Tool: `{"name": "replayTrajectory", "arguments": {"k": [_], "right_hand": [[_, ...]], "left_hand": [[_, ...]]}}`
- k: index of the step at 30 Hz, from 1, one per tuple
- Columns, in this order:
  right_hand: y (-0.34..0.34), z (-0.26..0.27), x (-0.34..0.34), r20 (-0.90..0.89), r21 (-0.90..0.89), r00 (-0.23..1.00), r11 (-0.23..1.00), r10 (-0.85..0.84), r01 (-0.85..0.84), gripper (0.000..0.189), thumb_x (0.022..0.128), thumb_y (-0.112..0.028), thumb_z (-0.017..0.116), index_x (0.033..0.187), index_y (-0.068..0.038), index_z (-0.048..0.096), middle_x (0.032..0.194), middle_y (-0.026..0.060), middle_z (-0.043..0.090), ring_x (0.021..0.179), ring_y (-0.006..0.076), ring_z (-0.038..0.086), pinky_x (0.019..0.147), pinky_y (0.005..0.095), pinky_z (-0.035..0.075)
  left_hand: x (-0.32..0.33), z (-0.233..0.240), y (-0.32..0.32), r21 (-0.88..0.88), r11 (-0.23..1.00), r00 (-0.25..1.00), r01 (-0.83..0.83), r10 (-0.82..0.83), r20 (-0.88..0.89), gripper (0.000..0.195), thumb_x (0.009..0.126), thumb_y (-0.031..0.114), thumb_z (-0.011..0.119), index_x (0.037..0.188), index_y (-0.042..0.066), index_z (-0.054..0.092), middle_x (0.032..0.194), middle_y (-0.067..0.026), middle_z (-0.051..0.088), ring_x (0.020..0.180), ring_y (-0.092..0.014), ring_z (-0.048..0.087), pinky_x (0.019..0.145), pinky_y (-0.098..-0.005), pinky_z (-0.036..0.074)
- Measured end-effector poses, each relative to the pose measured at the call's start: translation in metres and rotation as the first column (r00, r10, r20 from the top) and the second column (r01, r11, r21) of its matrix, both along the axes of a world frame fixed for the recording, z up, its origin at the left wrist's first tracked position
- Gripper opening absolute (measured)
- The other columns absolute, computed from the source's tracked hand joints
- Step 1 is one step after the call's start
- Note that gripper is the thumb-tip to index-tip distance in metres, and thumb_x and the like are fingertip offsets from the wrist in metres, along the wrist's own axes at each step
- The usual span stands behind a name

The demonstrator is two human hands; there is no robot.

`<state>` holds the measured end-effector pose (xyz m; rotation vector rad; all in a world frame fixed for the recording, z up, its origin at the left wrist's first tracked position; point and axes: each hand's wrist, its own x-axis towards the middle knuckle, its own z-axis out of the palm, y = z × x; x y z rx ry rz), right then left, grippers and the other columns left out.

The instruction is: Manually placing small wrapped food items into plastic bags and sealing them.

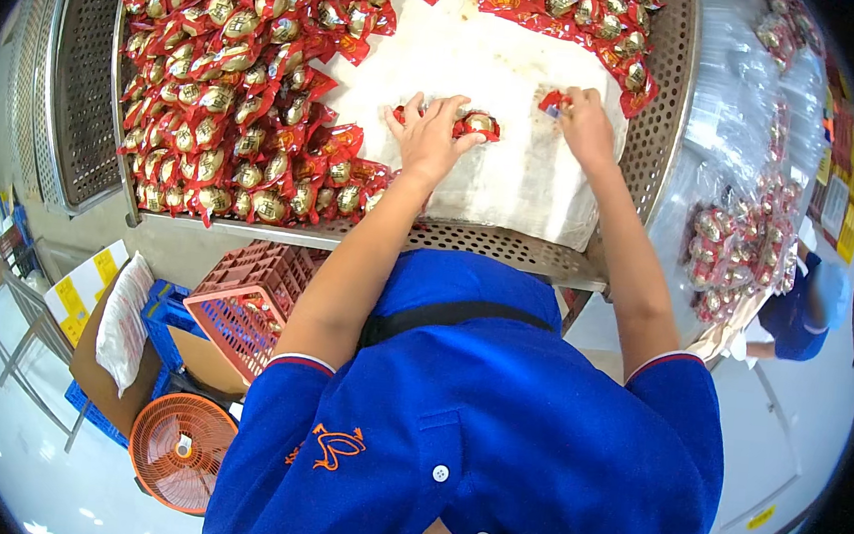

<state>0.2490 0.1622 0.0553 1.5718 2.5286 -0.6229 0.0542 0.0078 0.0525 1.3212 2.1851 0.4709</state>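
A pale cloth (pixel 516 191) lies over part of a perforated metal table. On it, my left hand (pixel 428 135) rests with spread fingers over red-and-gold sealed packets; one packet (pixel 481 124) shows just beside its thumb, and whether the fingers grip anything is hard to tell. Farther right, the fingertips of my right hand (pixel 587 125) pinch a small red wrapper piece or packet (pixel 553 102), partly hidden by the fingers. Many egg-shaped packets (pixel 214 100) in red and gold film cover the table's left side, and more lie along its far edge.
The perforated metal rim (pixel 653 119) borders the table at right. Beyond it lie clear plastic bags (pixel 733 103) and bagged packets (pixel 737 246). A red plastic crate (pixel 243 305), an orange fan (pixel 183 451) and a white sack (pixel 124 326) stand at lower left. Another person (pixel 800 308) is at far right.
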Motion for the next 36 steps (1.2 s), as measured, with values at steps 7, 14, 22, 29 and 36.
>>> {"name": "replayTrajectory", "arguments": {"k": [7, 14, 22, 29, 36], "right_hand": [[0.022, 0.058, -0.062, -0.468, -0.874, 0.659, 0.417, -0.588, -0.249, 0.046, 0.08, -0.023, 0.069, 0.116, -0.004, 0.048, 0.104, 0.0052, 0.059, 0.091, 0.0096, 0.057, 0.071, 0.0231, 0.048], [0.002, 0.005, -0.096, -0.199, -0.26, 0.951, 0.923, 0.237, -0.284, 0.039, 0.073, -0.011, 0.068, 0.11, -0.006, 0.053, 0.103, 0.0116, 0.055, 0.095, 0.0261, 0.056, 0.081, 0.0358, 0.048], [-0.038, -0.003, -0.089, -0.23, 0.115, 0.896, 0.925, 0.38, -0.363, 0.032, 0.078, -0.01, 0.059, 0.109, -0.009, 0.052, 0.107, 0.0087, 0.053, 0.096, 0.0286, 0.054, 0.079, 0.0389, 0.048], [-0.044, 0.01, -0.081, -0.039, -0.069, 0.893, 0.89, 0.448, -0.45, 0.027, 0.078, -0.007, 0.053, 0.105, -0.005, 0.052, 0.101, 0.0119, 0.054, 0.089, 0.0283, 0.057, 0.076, 0.0368, 0.05], [-0.068, 0.007, -0.085, -0.049, 0.13, 0.903, 0.899, 0.427, -0.419, 0.029, 0.075, -0.008, 0.058, 0.103, -0.003, 0.054, 0.092, 0.0114, 0.056, 0.087, 0.0271, 0.058, 0.073, 0.0351, 0.051]], "left_hand": [[0.0, -0.001, -0.002, 0.014, 1.0, 1.0, -0.011, 0.011, -0.007, 0.058, 0.068, 0.047, 0.07, 0.118, 0.025, 0.053, 0.115, 0.0019, 0.057, 0.126, -0.031, 0.032, 0.102, -0.0657, 0.003], [0.002, -0.004, -0.002, 0.008, 1.0, 1.0, -0.007, 0.007, -0.007, 0.058, 0.067, 0.046, 0.071, 0.117, 0.023, 0.053, 0.114, 0.0012, 0.058, 0.126, -0.031, 0.033, 0.102, -0.0648, 0.002], [-0.004, -0.002, 0.004, 0.019, 0.999, 0.999, -0.045, 0.045, -0.007, 0.055, 0.068, 0.044, 0.072, 0.116, 0.025, 0.054, 0.114, -0.0002, 0.059, 0.126, -0.031, 0.033, 0.103, -0.0634, 0.003], [-0.007, 0.002, -0.007, -0.081, 0.992, 0.994, 0.101, -0.104, -0.027, 0.067, 0.072, 0.048, 0.067, 0.131, 0.031, 0.041, 0.123, -0.0003, 0.054, 0.127, -0.031, 0.032, 0.101, -0.0661, 0.004], [0.003, -0.002, -0.013, -0.008, 0.991, 0.979, 0.137, -0.136, -0.151, 0.067, 0.075, 0.044, 0.063, 0.136, 0.036, 0.036, 0.123, 0.0004, 0.052, 0.127, -0.033, 0.032, 0.098, -0.0708, 0.005]]}}
